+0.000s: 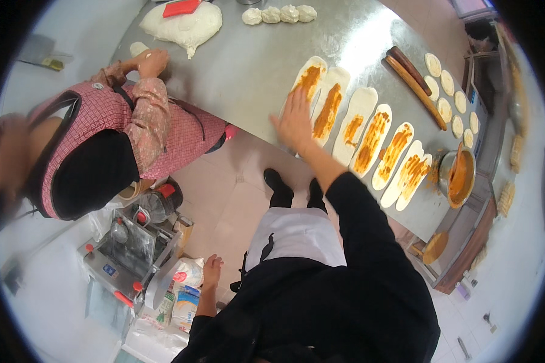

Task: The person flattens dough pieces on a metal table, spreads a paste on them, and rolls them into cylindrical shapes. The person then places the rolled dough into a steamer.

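Note:
My right hand (295, 120) lies flat with fingers spread on the leftmost dough strip (315, 63), which bears a smear of orange-brown paste. Close beside it is a second coated dough strip (329, 109). Further right, a dough strip (362, 102) has only a small patch of paste, and several more strips are streaked with it. My left hand (212, 270) hangs low at my side, away from the table, its fingers loosely bent and holding nothing. A metal bowl (444, 174) of orange paste, with a utensil (458, 161) in it, stands near the table's right end.
Two wooden rolling pins (415, 86) rest on the metal table (254, 59) near several round dough pieces (446, 82). At the far side sit dough balls (279, 14) and a large dough mass (181, 22). A co-worker (150, 113) stands left, above a metal machine (127, 254) and bags (184, 304).

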{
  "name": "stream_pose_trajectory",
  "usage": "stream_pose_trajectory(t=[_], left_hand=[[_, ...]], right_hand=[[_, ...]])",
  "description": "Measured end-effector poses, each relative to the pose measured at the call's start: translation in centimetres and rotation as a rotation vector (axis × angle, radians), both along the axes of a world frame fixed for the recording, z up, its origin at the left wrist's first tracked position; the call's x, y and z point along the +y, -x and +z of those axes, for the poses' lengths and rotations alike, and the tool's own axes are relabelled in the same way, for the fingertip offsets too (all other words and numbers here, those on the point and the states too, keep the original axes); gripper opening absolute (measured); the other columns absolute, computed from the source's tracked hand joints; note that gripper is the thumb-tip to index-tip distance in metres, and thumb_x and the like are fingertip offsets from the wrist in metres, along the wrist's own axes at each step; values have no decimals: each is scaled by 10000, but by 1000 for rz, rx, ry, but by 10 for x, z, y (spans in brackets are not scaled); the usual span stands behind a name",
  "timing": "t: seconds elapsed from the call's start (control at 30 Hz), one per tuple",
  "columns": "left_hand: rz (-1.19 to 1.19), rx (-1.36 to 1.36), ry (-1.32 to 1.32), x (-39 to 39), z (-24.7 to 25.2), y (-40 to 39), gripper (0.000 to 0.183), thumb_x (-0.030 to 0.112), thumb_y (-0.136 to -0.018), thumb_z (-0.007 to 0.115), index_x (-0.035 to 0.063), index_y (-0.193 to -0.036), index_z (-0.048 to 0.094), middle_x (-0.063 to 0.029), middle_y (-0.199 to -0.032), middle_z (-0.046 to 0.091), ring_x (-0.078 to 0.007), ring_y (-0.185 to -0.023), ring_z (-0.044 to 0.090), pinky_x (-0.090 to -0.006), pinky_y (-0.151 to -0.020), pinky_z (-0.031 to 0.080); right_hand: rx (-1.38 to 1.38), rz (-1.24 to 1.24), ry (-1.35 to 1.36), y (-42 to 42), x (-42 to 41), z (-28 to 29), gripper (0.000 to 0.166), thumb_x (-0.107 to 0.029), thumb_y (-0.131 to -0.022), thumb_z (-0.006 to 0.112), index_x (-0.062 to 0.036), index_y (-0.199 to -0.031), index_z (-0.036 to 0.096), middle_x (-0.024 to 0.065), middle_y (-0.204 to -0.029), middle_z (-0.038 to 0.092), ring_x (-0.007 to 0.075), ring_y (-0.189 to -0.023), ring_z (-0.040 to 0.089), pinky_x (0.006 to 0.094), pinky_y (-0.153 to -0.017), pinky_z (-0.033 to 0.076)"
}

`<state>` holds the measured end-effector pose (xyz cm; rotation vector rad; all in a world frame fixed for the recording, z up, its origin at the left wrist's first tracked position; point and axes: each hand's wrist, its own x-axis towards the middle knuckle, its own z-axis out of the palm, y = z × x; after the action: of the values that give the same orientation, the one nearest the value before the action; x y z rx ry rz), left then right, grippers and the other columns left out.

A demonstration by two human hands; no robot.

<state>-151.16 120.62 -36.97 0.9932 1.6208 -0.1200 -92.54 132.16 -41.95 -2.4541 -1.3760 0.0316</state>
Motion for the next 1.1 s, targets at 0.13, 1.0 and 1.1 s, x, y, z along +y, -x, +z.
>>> stream_pose_trajectory(t=[0.13, 1.0, 1.1], left_hand=[[-88, 13, 73, -16, -12, 13, 420, 188, -989, 589, -45, -1338, 578, -108, -1067, 725, -157, -904, 687, -268, -756, 518], [224, 42, -94, -69, -1, 2, 441, 223, -996, 586, -37, -1351, 565, -106, -1077, 715, -175, -920, 709, -271, -719, 521], [164, 100, 27, -105, 16, -1, 447, 228, -986, 607, -26, -1352, 565, -98, -1080, 709, -178, -941, 711, -268, -726, 519]], right_hand=[[200, 76, -8, 64, -41, 33, 692, -392, -946, 633, 113, -1392, 479, 310, -1481, 437, 449, -1402, 397, 504, -1158, 345], [4, 36, -223, -39, -2, 15, 280, -180, -912, 658, 43, -1070, 596, 227, -1110, 572, 393, -1045, 567, 466, -909, 485], [258, 266, -284, 35, -59, 0, 265, -87, -867, 634, 22, -1106, 593, 208, -1167, 568, 392, -1116, 562, 480, -974, 473]])
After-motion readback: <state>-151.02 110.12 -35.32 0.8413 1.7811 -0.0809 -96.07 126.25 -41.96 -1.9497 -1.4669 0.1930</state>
